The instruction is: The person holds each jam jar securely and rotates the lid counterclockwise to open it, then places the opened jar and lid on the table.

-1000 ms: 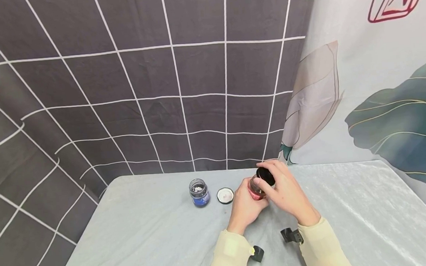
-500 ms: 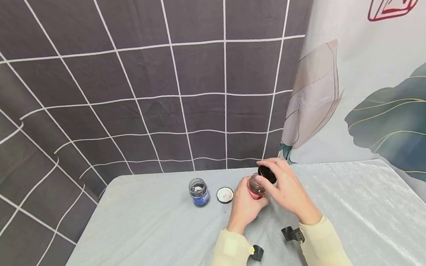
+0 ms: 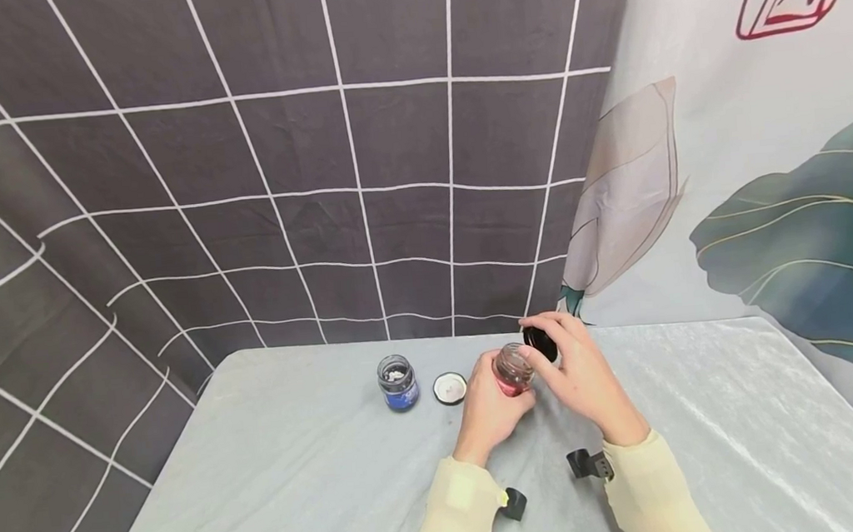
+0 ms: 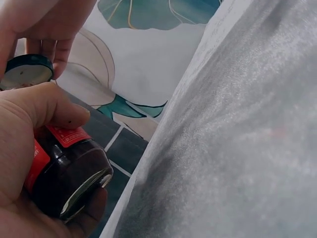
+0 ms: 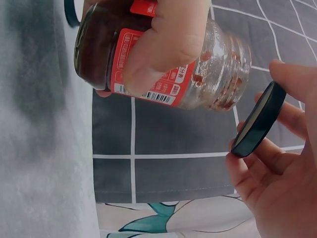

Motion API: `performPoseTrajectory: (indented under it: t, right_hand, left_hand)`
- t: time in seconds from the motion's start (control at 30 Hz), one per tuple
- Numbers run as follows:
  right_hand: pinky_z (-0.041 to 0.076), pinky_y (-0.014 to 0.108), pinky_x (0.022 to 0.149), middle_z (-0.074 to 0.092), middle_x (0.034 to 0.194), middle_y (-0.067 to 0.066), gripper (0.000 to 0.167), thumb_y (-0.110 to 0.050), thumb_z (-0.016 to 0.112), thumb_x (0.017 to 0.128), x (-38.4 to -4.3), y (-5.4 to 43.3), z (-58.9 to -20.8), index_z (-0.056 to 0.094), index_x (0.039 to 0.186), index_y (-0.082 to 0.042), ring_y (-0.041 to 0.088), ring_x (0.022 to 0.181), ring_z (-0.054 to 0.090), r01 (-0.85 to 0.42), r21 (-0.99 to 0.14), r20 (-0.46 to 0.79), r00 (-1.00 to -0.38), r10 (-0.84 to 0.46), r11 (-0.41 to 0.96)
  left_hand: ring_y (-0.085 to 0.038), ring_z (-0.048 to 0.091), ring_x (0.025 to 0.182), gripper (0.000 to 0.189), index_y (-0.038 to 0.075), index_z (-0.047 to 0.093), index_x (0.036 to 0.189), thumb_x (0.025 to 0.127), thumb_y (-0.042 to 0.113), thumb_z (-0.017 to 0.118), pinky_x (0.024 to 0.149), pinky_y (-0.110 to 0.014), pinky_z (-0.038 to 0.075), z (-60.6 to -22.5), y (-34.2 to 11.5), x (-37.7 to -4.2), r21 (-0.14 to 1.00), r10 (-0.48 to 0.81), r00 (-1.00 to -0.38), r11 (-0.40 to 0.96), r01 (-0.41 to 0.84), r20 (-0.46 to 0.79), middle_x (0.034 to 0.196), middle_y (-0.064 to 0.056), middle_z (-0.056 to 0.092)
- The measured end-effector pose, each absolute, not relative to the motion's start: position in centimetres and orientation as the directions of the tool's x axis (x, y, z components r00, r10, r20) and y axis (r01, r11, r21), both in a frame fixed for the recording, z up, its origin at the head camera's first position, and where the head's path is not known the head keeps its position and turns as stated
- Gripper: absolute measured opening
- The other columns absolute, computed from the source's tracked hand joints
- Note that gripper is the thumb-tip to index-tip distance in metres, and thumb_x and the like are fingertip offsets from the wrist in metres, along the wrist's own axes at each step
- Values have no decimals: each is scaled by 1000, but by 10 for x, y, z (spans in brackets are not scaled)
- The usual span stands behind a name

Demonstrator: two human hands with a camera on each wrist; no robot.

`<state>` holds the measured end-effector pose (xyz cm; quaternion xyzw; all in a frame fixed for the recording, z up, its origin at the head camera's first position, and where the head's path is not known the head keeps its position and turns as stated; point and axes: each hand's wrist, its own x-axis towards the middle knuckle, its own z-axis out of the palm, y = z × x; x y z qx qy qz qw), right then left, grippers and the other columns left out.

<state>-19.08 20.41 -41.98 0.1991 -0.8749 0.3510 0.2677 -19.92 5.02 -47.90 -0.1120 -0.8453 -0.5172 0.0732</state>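
My left hand (image 3: 485,403) grips a glass jar (image 3: 513,365) with a red label round its body. In the right wrist view the mouth of this jar (image 5: 233,72) is uncovered, with reddish-brown bits stuck inside the neck and dark contents low in it. My right hand (image 3: 581,371) pinches a dark lid (image 3: 540,343) by its rim. That lid (image 5: 259,119) is tilted and stands apart from the jar's mouth. In the left wrist view the lid's pale inside (image 4: 27,74) shows behind my left thumb.
A second glass jar (image 3: 398,385) with a blue label stands open on the grey cloth-covered table (image 3: 300,476), white bits inside. Beside it lies a lid (image 3: 450,388), pale inside up. A dark gridded curtain (image 3: 298,159) hangs behind the table, a patterned one (image 3: 653,281) at right.
My right hand has moved slightly up and right with the lid, widening the gap to the red-labelled jar and baring its mouth. The left hand has stayed nearly still.
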Motion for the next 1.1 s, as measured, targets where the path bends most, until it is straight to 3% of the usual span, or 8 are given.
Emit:
performPoseTrajectory:
  t: [0.53, 1.1]
  right_hand:
    - [40, 57, 99, 56, 123, 20, 32, -15, 70, 94, -193, 211, -419, 65, 125, -6, 38, 119, 51, -474, -545, 573, -813, -105, 691]
    - [42, 55, 91, 58, 123, 22, 35, -13, 70, 95, -194, 220, -423, 62, 128, -5, 38, 115, 53, -422, -575, 516, -852, -89, 701]
  left_hand:
    - [-20, 61, 106, 65, 8, 49, 130, 74, 16, 81, 93, -38, 49, -478, 51, -199, 884, 82, -970, 401, 240, 227, 117, -7, 63]
    - [-19, 60, 111, 65, 11, 51, 132, 76, 20, 83, 97, -38, 47, -483, 51, -199, 891, 71, -966, 375, 255, 247, 120, -3, 61]
